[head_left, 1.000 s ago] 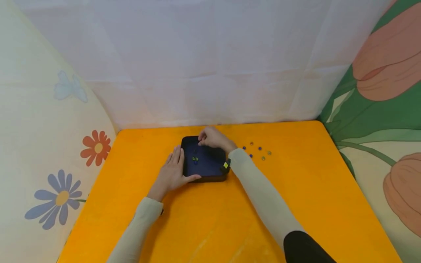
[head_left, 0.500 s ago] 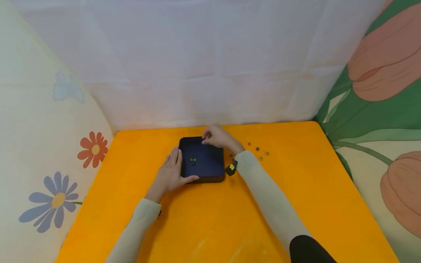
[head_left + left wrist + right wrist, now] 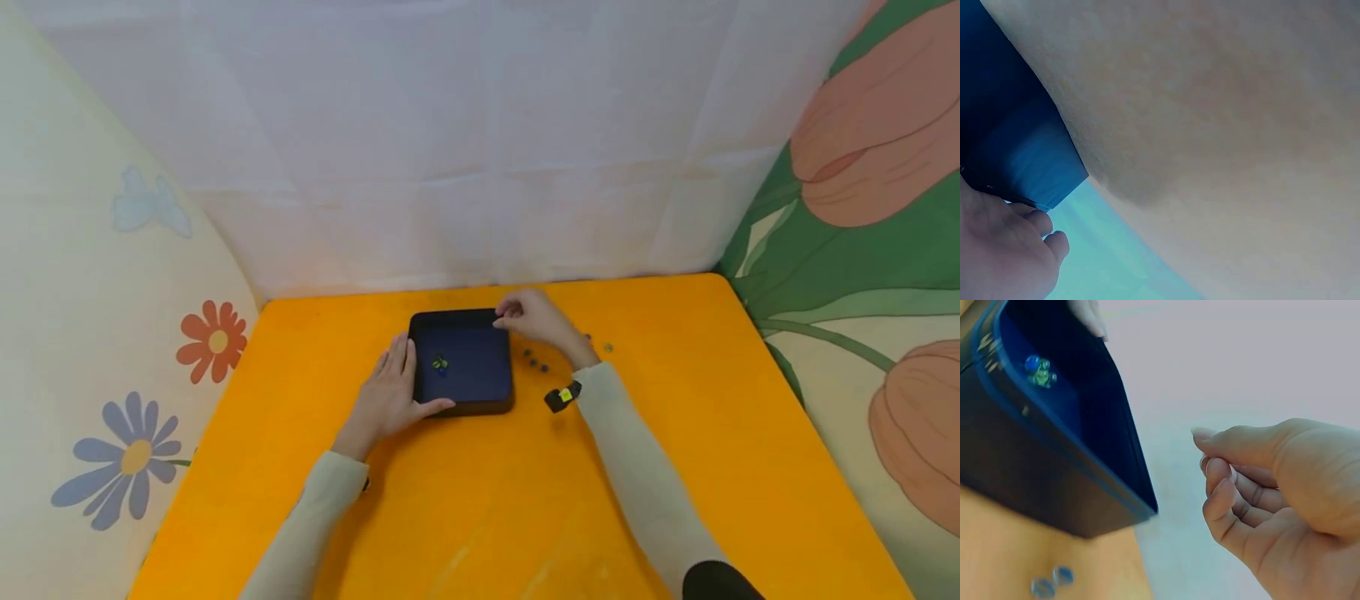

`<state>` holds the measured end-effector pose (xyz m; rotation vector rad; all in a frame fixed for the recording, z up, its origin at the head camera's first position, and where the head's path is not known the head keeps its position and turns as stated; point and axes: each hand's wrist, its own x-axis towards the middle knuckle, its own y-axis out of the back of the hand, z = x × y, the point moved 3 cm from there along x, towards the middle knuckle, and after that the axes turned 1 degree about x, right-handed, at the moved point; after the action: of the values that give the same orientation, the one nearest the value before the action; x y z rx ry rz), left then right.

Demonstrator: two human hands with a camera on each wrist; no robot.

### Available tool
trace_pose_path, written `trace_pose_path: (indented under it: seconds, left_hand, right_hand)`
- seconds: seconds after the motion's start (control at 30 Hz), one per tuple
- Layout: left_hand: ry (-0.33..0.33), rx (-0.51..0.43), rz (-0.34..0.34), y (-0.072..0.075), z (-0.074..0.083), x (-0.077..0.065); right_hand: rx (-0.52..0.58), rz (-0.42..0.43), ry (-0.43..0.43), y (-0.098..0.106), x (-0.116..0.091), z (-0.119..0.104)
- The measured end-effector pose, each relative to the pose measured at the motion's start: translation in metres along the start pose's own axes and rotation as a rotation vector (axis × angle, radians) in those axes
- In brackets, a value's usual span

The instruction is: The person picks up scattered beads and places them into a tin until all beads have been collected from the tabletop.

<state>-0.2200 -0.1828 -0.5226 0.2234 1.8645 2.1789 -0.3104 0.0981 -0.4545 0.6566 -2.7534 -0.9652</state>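
A dark blue, square, open box point(image 3: 468, 408) sits on the orange table. Against its left wall my left hand point(image 3: 386, 396) rests with straight fingers, the thumb lying along the front rim. Skin close to the lens fills most of the left wrist view, beside the box point(image 3: 1019, 125). A small cluster of blue and green glass marbles point(image 3: 440, 364) lies inside the box. My right hand point(image 3: 536, 321) is in the air at the box's back right corner. Its fingers are loosely curled, thumb near the index finger, and no marble shows between them in the right wrist view.
Several loose marbles point(image 3: 544, 367) lie on the table right of the box, some partly behind the right forearm. A black wrist camera point(image 3: 562, 397) hangs by the right cuff. White cloth point(image 3: 450, 167) rises behind the table, with flowered cloth point(image 3: 900, 392) at the sides.
My right hand has moved right, from over the box's inside to its back right corner. A dark marble, earlier apart, is now with the cluster. My left hand has stayed at the box.
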Motion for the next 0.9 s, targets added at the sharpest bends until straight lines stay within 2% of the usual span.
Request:
trace_pose_path:
  seconds: [0.17, 0.63, 0.9]
  left_hand:
    - [-0.005, 0.006, 0.001, -0.002, 0.0, -0.001]
    - [-0.004, 0.0, 0.004, -0.001, -0.003, -0.001]
    - [-0.003, -0.011, 0.021, 0.0, -0.002, -0.001]
  right_hand:
    - [-0.025, 0.029, -0.012, 0.009, -0.02, 0.014]
    - [-0.049, 0.157, -0.155, 0.04, -0.068, 0.065]
    - [-0.034, 0.222, -0.223, 0.054, -0.088, 0.098]
